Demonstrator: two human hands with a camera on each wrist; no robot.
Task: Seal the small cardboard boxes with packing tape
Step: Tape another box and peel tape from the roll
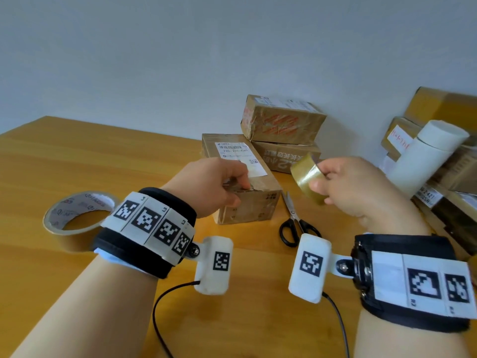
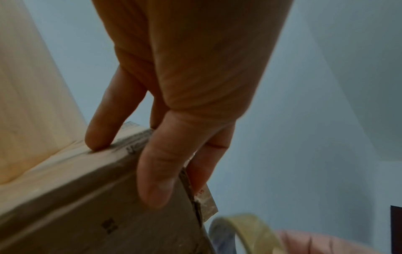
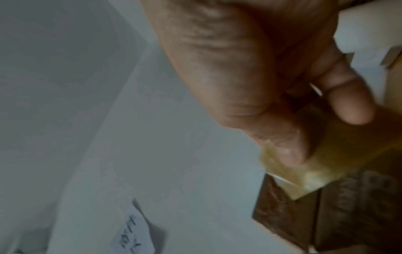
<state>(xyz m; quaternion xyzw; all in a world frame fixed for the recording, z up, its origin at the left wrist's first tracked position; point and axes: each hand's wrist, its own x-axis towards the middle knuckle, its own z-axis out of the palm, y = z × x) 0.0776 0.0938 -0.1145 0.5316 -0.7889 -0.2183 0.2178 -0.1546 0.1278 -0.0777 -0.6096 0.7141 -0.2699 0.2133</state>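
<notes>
A small cardboard box (image 1: 255,205) with a white shipping label lies on the wooden table (image 1: 77,156). My left hand (image 1: 232,192) grips its near top edge. In the left wrist view my left hand (image 2: 174,171) has the thumb on the end face of the box (image 2: 87,206), with a finger behind a torn flap. My right hand (image 1: 320,186) holds a roll of clear yellowish packing tape (image 1: 304,177) in the air just right of the box. The tape roll (image 3: 348,154) is pinched between the thumb and fingers of my right hand (image 3: 326,130). The roll's rim (image 2: 250,228) also shows at the bottom of the left wrist view.
A brown tape roll (image 1: 74,218) lies behind my left wrist. Black-handled scissors (image 1: 296,226) lie right of the box. Two stacked parcels (image 1: 281,120) stand behind it by the wall. More boxes (image 1: 444,107) and a white tube (image 1: 426,156) crowd the right side.
</notes>
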